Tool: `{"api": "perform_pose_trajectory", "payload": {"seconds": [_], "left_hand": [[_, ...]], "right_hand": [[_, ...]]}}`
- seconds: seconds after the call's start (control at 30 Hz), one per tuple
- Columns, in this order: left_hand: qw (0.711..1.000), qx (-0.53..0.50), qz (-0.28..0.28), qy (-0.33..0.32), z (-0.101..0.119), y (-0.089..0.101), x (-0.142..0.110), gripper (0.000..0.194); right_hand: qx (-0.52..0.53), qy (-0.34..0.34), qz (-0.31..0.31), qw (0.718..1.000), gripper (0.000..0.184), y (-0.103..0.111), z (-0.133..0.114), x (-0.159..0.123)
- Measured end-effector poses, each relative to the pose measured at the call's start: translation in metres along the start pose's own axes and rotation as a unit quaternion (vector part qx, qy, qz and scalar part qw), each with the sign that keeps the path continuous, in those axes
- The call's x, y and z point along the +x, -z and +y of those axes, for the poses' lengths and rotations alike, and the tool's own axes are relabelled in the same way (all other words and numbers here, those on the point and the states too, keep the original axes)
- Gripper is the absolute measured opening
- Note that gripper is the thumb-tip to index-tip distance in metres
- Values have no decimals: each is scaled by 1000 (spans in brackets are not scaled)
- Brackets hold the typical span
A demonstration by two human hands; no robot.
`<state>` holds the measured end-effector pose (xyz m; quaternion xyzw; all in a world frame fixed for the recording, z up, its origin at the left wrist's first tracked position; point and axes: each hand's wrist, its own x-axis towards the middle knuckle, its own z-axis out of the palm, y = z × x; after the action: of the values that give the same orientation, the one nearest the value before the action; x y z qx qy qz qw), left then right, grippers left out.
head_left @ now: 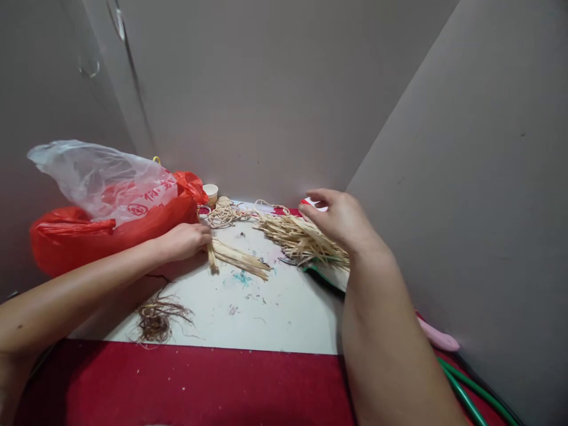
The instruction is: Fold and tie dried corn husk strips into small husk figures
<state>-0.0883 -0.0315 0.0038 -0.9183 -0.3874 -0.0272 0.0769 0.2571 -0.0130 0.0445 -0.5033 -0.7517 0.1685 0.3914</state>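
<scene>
My left hand point(189, 239) is closed at the near end of a small bunch of pale dried plant strips point(242, 258) lying on the white board point(266, 319). A short folded piece of the strips pokes out below its fingers. My right hand point(335, 216) is open, thumb and fingers apart, over the right part of a larger pile of dried plant strips point(297, 236). Just behind its fingertips is a red and white item point(316, 203), partly hidden. Scissors or pliers with green handles point(322, 275) lie under the pile's near edge, partly covered.
Red plastic bags point(151, 234) and a clear bag point(106, 171) stand at left. A paper cup point(210, 192) and coiled cord point(225, 214) sit behind. Brown root-like fibers point(157, 319) lie in front. A pink object point(437, 334) and green tubes point(470, 384) are at right. Grey walls enclose the back.
</scene>
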Motion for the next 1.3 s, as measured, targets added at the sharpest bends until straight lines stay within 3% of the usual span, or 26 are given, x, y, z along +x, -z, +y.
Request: {"api": "perform_pose_trajectory", "payload": {"seconds": [0.13, 0.3, 0.4, 0.53, 0.67, 0.77, 0.87, 0.97, 1.03, 1.1, 1.3], "left_hand": [[985, -146, 63, 64, 1, 15, 0, 19], [916, -358, 129, 125, 12, 37, 3, 22], [899, -401, 132, 113, 21, 45, 8, 24], [919, -357, 134, 95, 28, 46, 18, 23], [936, -314, 115, 106, 21, 35, 24, 20], [949, -263, 71, 158, 10, 22, 24, 25], [966, -201, 3, 161, 8, 9, 23, 37], [984, -135, -63, 95, 19, 2, 27, 40], [989, -93, -100, 64, 25, 0, 32, 30], [990, -52, -116, 56, 25, -1, 38, 25], [989, -9, -106, 107, -2, 2, 43, 19]], "right_hand": [[78, 46, -85, 992, 41, -39, -28, -7], [154, 87, -183, 967, 46, -71, -61, -11], [210, 95, -153, 961, 50, -85, -70, -11], [312, 61, -77, 945, 27, -96, -71, -9], [360, 25, 43, 932, 23, -79, -69, -5], [339, 39, 212, 916, 23, -52, -68, -2], [323, 59, 369, 870, 21, -24, -71, -1], [340, 84, 453, 820, 19, -4, -75, -2], [363, 95, 477, 795, 19, 4, -75, -1], [380, 92, 474, 789, 20, 8, -73, 1], [366, 37, 356, 859, 18, 5, -61, 6]]}}
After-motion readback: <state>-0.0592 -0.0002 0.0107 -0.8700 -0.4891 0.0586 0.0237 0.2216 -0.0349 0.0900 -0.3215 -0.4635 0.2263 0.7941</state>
